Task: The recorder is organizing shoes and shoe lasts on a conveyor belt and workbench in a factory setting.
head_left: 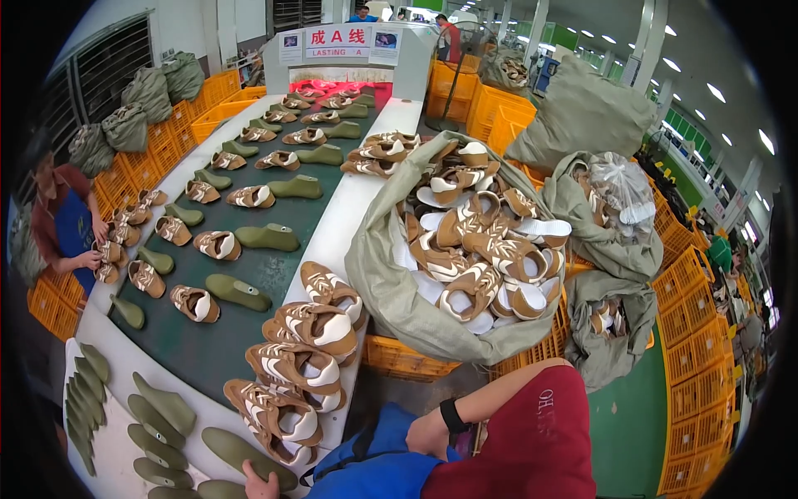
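So, taking mid-scene as the clock's center, the left hand (262, 484) is curling its fingers at the near side of an olive shoe last (237, 449) at seven; can't tell how firmly. The right hand (428, 434) is resting at six by a blue apron (382, 467), and I'm not making out whether it's holding anything. Brown-and-white sneakers (287, 358) are lining a white ledge (334, 243) between seven and eight, others are filling a canvas sack (378, 258) at three, and a co-worker (58, 220) at nine is handling more.
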The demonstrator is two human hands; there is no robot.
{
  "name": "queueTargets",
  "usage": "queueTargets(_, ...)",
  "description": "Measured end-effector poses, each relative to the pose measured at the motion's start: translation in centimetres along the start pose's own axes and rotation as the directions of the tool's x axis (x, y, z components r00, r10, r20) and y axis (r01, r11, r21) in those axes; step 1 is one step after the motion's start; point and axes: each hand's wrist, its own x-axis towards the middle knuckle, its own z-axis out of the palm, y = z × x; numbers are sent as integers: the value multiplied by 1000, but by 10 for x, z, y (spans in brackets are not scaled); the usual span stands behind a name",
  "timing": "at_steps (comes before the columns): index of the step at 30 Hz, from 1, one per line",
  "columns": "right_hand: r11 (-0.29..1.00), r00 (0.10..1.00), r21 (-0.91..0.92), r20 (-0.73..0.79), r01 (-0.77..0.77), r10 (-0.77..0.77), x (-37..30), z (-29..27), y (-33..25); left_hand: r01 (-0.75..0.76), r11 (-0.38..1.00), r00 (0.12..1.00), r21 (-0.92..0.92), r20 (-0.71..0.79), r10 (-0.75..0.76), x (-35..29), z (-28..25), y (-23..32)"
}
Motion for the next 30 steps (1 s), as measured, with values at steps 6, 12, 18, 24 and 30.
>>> queueTargets(6, 1000, 1000, 22, 20, -2, 2, 4, 0, 5, 51, 999, 998, -5, 31, -51, -7, -6, 6)
queueTargets(12, 994, 993, 107, 122, -18, 5, 2, -10, 3, 7, 998, 1000, 62, -15, -6, -1, 3, 2)
queueTargets(18, 994, 993, 74, 92, -79, 72, -11, -33, -6, -103, 995, 976, 15, -193, 104, 8, 17, -12)
queueTargets(24, 997, 981, 57, 188, -46, 35, -16, -31, 10, -11, 999, 995, -40, -103, 7, 2, -2, -15)
queueTargets(30, 938, 962, 250, -67, -241, 265, -12, -18, 32, 4, 866, 998, -501, -50, -33, 29, -53, -24)
